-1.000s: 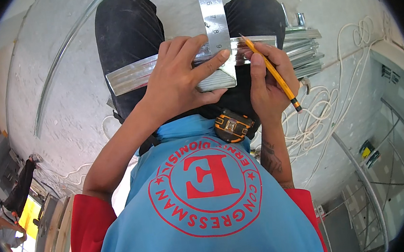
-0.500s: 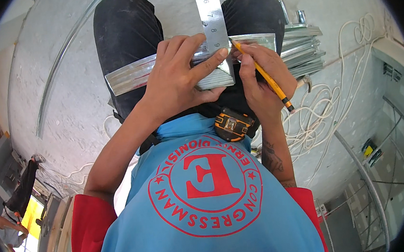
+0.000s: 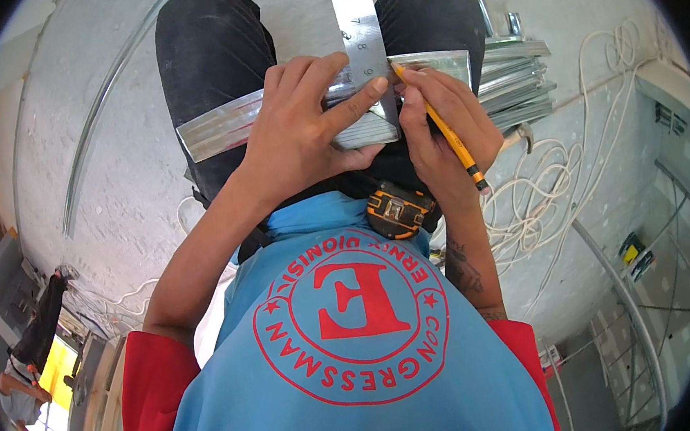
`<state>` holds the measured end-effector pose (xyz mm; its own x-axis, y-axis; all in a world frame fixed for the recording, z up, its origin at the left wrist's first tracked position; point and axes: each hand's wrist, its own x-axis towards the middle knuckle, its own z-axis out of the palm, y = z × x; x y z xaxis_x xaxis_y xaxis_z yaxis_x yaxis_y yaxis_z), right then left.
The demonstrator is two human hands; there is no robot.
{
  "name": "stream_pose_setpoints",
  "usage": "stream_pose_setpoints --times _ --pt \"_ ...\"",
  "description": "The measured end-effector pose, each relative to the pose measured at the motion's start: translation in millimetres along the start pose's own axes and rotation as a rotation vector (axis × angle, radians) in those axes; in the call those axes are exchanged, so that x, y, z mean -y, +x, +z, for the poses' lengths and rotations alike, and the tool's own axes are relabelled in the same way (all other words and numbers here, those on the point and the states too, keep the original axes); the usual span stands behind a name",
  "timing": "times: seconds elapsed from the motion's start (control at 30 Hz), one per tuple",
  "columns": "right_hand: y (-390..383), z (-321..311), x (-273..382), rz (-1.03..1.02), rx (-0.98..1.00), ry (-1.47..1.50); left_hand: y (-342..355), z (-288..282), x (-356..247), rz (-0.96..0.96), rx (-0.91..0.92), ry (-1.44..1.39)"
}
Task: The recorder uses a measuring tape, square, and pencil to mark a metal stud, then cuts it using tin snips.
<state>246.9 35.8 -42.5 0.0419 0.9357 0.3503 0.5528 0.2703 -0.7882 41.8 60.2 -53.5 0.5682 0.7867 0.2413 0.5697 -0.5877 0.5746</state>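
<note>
Metal strip (image 3: 218,126) marks truest with left hand (image 3: 296,125) clamped firmly on the square (image 3: 357,30), right hand (image 3: 461,115) pinching the pencil (image 3: 457,144) against its edge.

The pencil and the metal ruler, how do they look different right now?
The pencil is yellow; the metal ruler is silver. The pencil is slender, while the metal ruler is broad and flat. The pencil slants in the right hand; the metal ruler lies across the metal strip under the left hand. Both are straight.
</note>
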Motion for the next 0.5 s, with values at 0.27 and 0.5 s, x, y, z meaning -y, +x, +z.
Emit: stream_pose_setpoints --times 0.27,0.5 --pt "-4.7 2.2 4.5 -0.027 -0.036 0.024 -0.5 1.7 -0.1 -0.001 -0.02 -0.014" --pt "-5.2 3.6 4.8 -0.007 -0.023 0.007 -0.9 1.2 -0.8 0.004 -0.025 -0.008"
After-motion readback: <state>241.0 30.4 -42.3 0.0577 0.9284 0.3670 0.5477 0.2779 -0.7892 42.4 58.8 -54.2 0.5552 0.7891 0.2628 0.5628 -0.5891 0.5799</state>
